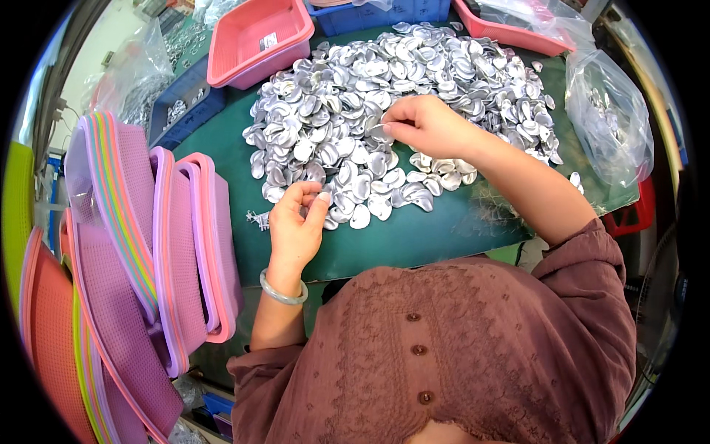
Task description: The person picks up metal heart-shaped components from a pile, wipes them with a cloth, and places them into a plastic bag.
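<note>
A wide heap of curved, petal-shaped silver metal pieces point(333, 118) covers much of the green tabletop point(370, 248). My right hand point(429, 127) reaches over the middle of the heap, thumb and forefinger pinched on one silver metal piece point(379, 134). At the heap's near left edge is my left hand point(294, 228), a pale bangle point(284, 288) on its wrist. Its fingers are curled toward the thumb, close to the nearest pieces; whatever they hold, if anything, I cannot make out. A small bunch of thin silvery bits point(259, 220) lies just left of that hand.
Pink trays point(260, 37) and blue bins point(188, 107) stand along the far and left sides. Stacked purple and pink perforated baskets point(126, 200) crowd the left. A clear plastic bag point(610, 122) with metal pieces lies at the right, above a red container point(632, 211).
</note>
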### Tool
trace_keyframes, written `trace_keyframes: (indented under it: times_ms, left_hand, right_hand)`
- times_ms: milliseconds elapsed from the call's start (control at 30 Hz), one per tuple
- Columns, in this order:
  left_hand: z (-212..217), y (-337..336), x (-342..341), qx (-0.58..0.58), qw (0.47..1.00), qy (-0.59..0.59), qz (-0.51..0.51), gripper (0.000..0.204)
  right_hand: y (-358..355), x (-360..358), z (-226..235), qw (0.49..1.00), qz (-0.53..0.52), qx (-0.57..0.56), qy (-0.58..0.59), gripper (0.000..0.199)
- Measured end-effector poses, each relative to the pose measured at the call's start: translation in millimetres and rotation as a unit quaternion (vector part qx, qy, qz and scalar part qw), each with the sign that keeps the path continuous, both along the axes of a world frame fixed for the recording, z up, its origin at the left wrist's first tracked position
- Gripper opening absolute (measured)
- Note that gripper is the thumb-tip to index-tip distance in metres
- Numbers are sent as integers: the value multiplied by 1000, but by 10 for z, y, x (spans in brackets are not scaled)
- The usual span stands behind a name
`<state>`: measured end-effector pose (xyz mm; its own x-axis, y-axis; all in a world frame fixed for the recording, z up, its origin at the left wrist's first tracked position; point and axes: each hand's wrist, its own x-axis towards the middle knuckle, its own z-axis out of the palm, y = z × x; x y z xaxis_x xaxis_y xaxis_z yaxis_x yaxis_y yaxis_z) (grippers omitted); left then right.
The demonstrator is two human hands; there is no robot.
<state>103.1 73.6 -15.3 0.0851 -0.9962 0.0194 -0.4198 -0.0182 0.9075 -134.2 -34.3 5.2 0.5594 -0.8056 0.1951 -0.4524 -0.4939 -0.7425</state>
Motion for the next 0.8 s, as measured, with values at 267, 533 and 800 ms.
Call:
trace_keyframes:
  times_ms: [267, 533, 800]
  left_hand:
    - [246, -198, -464, 148, 959, 198, -138, 19]
    - [276, -401, -831, 213, 911, 299, -187, 16]
    - [197, -447, -873, 232, 888, 372, -138, 14]
  right_hand:
    - [217, -285, 111, 907, 22, 368, -203, 15]
    - [315, -423, 39, 887, 8, 414, -203, 17]
    - [332, -482, -53, 868, 15, 417, -269, 16]
